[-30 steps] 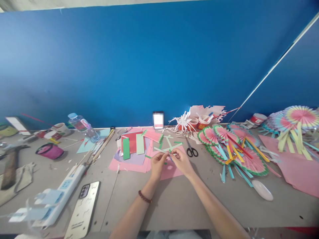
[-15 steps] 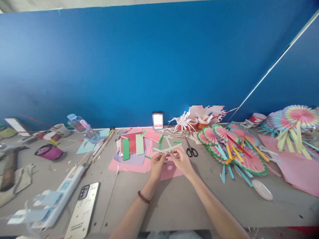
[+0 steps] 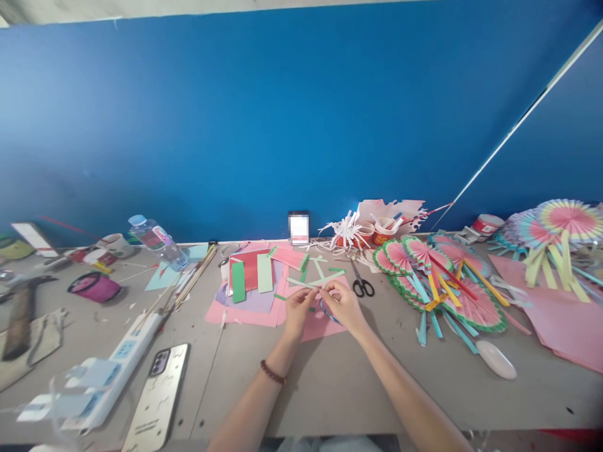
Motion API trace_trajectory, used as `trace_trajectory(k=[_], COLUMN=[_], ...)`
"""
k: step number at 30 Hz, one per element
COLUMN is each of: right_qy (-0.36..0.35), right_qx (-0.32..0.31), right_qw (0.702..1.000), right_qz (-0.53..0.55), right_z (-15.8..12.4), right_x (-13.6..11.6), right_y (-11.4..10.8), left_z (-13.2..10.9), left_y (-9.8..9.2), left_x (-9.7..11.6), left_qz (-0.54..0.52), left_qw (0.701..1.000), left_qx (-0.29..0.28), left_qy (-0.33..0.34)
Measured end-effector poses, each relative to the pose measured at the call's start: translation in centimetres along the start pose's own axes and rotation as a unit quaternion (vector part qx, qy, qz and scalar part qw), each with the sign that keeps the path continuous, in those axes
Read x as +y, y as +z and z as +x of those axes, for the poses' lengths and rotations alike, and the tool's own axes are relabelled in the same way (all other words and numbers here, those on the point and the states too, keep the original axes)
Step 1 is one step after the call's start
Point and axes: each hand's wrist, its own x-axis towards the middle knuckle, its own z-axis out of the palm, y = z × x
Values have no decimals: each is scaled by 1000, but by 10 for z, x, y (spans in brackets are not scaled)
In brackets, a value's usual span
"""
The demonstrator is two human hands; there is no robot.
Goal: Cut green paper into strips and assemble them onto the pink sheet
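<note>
Now a blue ring [image 3: 328, 312] shows under our right hand [image 3: 346, 306]; its fingers and our left hand [image 3: 298, 311] pinch a green strip [image 3: 332, 277].

Pale green strip [image 3: 332, 276], pink paper [image 3: 245, 314]; pink fans [image 3: 471, 307] with green edges — pleated; black scissors [image 3: 360, 282]; blue wall [image 3: 282, 125]; reddish-brown bracelet [image 3: 274, 372].

**No legible writing in view**

You can read nothing here. The label on the bottle [image 3: 159, 238] carries pink lettering, too blurred to make out. The print on the phone case [image 3: 156, 402] and the red cups [image 3: 380, 235] is too small for you.
</note>
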Motion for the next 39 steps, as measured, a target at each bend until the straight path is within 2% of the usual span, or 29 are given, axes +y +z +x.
trace_trajectory(k=[11,19,26,31,39], right_qy=[-7,6,-26,-28,-6], right_qx=[5,3,10,8,9], right_qw=[1000,1000,999,999,1000], right_qz=[-10,-21,-34,-21,-12], right_z=[1,0,2,1,-4], right_x=[1,-6,3,3,-8], right_y=[0,-2,-1,1,2], left_z=[1,1,0,0,-1], left_y=[-3,-4,-2,1,1], left_x=[-6,-4,-5,-3,-2], left_qz=[-9,-15,-33,-18,4], left_qw=[1000,1000,999,1000,999], left_qx=[18,2,9,-8,21], left_qy=[-5,2,4,16,24])
